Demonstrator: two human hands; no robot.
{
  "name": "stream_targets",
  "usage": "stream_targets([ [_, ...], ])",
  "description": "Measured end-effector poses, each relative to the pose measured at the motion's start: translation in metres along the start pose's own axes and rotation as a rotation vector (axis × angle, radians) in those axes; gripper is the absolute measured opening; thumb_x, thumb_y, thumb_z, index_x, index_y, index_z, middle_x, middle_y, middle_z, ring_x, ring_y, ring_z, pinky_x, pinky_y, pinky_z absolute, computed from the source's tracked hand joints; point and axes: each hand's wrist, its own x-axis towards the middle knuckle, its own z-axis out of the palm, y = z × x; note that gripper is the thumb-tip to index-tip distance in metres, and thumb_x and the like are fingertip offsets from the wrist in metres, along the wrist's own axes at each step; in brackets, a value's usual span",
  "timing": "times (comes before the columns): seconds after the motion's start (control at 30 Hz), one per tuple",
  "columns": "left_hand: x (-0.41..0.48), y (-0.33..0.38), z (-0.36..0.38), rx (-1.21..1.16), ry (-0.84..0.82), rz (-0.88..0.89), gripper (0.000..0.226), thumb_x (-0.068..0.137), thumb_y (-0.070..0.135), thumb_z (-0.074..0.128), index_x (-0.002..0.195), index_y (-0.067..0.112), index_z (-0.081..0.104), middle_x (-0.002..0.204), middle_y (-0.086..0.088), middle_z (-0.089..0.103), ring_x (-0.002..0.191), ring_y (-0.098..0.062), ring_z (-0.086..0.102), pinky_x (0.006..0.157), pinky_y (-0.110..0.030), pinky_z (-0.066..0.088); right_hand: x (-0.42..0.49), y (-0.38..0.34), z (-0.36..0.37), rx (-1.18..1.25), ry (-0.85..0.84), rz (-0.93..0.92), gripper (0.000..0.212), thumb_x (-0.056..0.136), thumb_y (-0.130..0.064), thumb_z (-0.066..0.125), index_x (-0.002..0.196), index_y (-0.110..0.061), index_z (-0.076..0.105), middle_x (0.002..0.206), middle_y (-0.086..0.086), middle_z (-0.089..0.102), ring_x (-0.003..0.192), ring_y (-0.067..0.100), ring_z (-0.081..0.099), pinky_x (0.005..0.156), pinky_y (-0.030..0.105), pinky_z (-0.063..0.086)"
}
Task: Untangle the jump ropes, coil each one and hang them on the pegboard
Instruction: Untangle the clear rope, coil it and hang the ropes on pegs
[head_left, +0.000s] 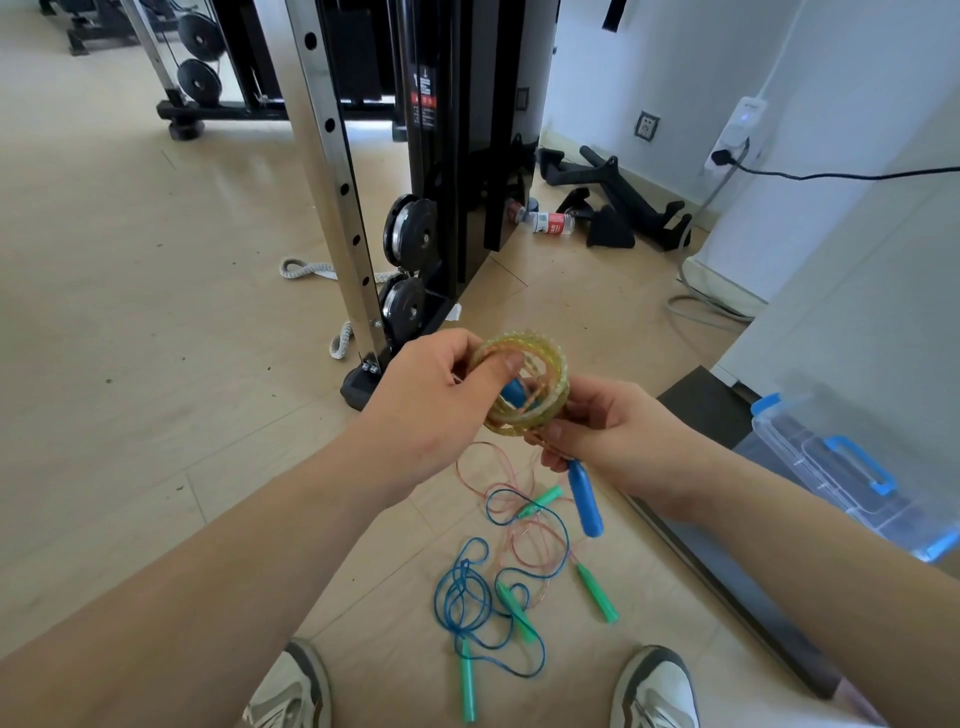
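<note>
I hold the yellow rope (551, 364) coiled in tight rings above the floor (130, 312), both hands closed on it. The left hand (436, 395) pinches the coil's upper left side, thumb across the rings. The right hand (613, 431) grips its lower edge, and 1 blue handle (587, 499) dangles below that hand. A 2nd blue handle (514, 391) pokes through the middle of the coil.

By my reading, rope 1 of 3 is near the end of coiling. The next move calls for securing the loose handle so the rings keep, then finding the pegboard, which is not in view.

The blue rope (462, 587) and the pink rope (460, 470), with their green handles (597, 592), lie crossed over each other on the floor just ahead of my shoes (296, 686), not yet untangled.

Room looks tight to the right, where the mat (701, 405) edge runs close beside the ropes and a clear bin (831, 467) sits beyond it. The machine (457, 156) stands just ahead. The floor to the left offers the open room for turning.
</note>
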Motion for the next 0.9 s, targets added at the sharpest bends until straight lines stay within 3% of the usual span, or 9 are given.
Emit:
stream_targets([
  [0.17, -0.004, 0.004, 0.004, -0.054, 0.053, -0.029, 0.026, 0.100, 0.036, 0.063, 0.083, 0.016, 0.062, 0.076, -0.022, 0.064, 0.046, -0.018, 0.048, 0.040, -0.020, 0.041, 0.002, 0.000, -0.001, -0.019, -0.024, -0.029, 0.044, 0.097, 0.011, 0.054, 0.113, -0.024, 0.076, 0.098, 0.011, 0.074, 0.077, 0.016, 0.068, 0.082, 0.037, 0.060],
  [0.27, -0.001, 0.002, 0.003, -0.106, 0.005, -0.109, 0.028, 0.099, 0.036, 0.065, 0.085, 0.013, 0.068, 0.071, -0.010, 0.064, 0.047, -0.018, 0.048, 0.044, -0.024, 0.043, 0.001, 0.001, -0.001, 0.017, -0.030, -0.046, 0.043, 0.093, 0.016, 0.056, 0.113, -0.017, 0.075, 0.097, 0.002, 0.076, 0.085, 0.014, 0.069, 0.088, 0.036, 0.059],
  [0.4, 0.000, 0.001, 0.002, -0.142, -0.075, -0.144, 0.031, 0.099, 0.040, 0.064, 0.087, 0.012, 0.068, 0.070, -0.006, 0.064, 0.048, -0.016, 0.051, 0.055, -0.028, 0.046, -0.001, 0.012, -0.007, 0.264, 0.027, -0.064, 0.041, 0.083, 0.011, 0.073, 0.120, -0.007, 0.070, 0.112, 0.020, 0.074, 0.098, 0.027, 0.072, 0.102, 0.049, 0.056],
  [0.47, -0.004, 0.002, 0.006, -0.120, -0.066, -0.116, 0.029, 0.102, 0.037, 0.060, 0.089, 0.011, 0.064, 0.067, -0.007, 0.061, 0.045, -0.013, 0.053, 0.052, -0.024, 0.046, -0.001, 0.016, -0.009, 0.370, 0.034, -0.042, 0.047, 0.076, 0.002, 0.076, 0.121, 0.000, 0.065, 0.111, 0.021, 0.073, 0.097, 0.032, 0.072, 0.099, 0.050, 0.057],
  [0.57, -0.009, 0.005, 0.012, -0.010, -0.020, -0.027, 0.024, 0.104, 0.028, 0.057, 0.089, 0.010, 0.060, 0.066, -0.009, 0.063, 0.042, -0.012, 0.060, 0.042, -0.019, 0.045, -0.003, 0.009, -0.007, 0.545, -0.058, 0.019, 0.049, 0.075, -0.002, 0.060, 0.123, 0.008, 0.060, 0.108, 0.021, 0.069, 0.093, 0.033, 0.063, 0.085, 0.044, 0.052],
  [0.63, -0.009, 0.005, 0.014, 0.044, 0.019, 0.019, 0.023, 0.104, 0.025, 0.056, 0.090, 0.006, 0.058, 0.077, -0.013, 0.066, 0.045, -0.016, 0.066, 0.041, -0.023, 0.050, -0.006, -0.002, -0.003, 0.634, -0.120, 0.053, 0.046, 0.078, -0.020, 0.059, 0.121, -0.003, 0.065, 0.107, 0.016, 0.066, 0.089, 0.027, 0.059, 0.081, 0.041, 0.043],
  [0.73, -0.011, 0.004, 0.019, 0.059, 0.026, 0.039, 0.023, 0.102, 0.023, 0.057, 0.088, 0.004, 0.057, 0.077, -0.011, 0.067, 0.047, -0.019, 0.069, 0.048, -0.039, 0.057, -0.007, -0.007, 0.006, 0.449, -0.093, 0.043, 0.055, 0.087, -0.059, 0.063, 0.117, -0.013, 0.071, 0.105, 0.010, 0.067, 0.091, 0.027, 0.055, 0.081, 0.044, 0.035],
  [0.83, -0.012, 0.005, 0.022, 0.021, -0.020, 0.001, 0.024, 0.100, 0.025, 0.059, 0.088, 0.005, 0.060, 0.077, -0.015, 0.071, 0.053, -0.023, 0.072, 0.055, -0.043, 0.061, -0.004, -0.006, 0.012, 0.459, 0.009, -0.008, 0.044, 0.093, -0.042, 0.070, 0.113, -0.002, 0.069, 0.098, 0.012, 0.071, 0.083, 0.025, 0.068, 0.079, 0.035, 0.049],
  [0.9, -0.013, 0.007, 0.021, -0.114, -0.067, -0.079, 0.021, 0.100, 0.026, 0.062, 0.090, 0.007, 0.063, 0.078, -0.012, 0.074, 0.057, -0.022, 0.074, 0.062, -0.040, 0.061, -0.002, -0.005, 0.009, 0.518, 0.029, 0.004, 0.046, 0.095, -0.033, 0.069, 0.122, 0.003, 0.064, 0.108, 0.019, 0.069, 0.092, 0.031, 0.068, 0.083, 0.041, 0.055],
])
